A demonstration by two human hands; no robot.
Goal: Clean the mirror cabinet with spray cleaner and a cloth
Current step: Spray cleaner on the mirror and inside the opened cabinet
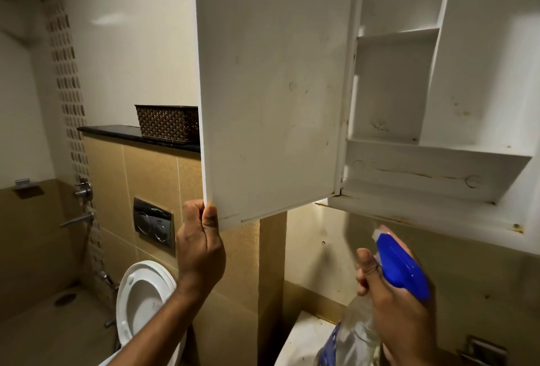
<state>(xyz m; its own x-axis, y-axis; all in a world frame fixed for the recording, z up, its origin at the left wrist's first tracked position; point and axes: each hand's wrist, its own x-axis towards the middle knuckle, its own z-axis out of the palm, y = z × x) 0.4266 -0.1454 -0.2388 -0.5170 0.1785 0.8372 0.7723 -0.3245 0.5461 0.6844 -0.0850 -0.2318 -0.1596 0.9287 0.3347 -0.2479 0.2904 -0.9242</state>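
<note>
The white mirror cabinet (455, 143) hangs on the wall with its door (271, 88) swung open toward me, its plain white inner side showing. My left hand (200, 246) pinches the door's lower left corner, thumb on the inner face. My right hand (391, 292) grips a clear spray bottle (358, 333) with a blue trigger head (400, 266), nozzle pointing up toward the cabinet's underside. The shelves inside are bare and show stains. No cloth is in view.
A dark woven basket (166, 123) sits on a black ledge (117, 132) left of the door. Below are a flush plate (153, 222), a toilet (140, 295) with its lid up, wall taps (81, 190) and a white basin edge (304, 336).
</note>
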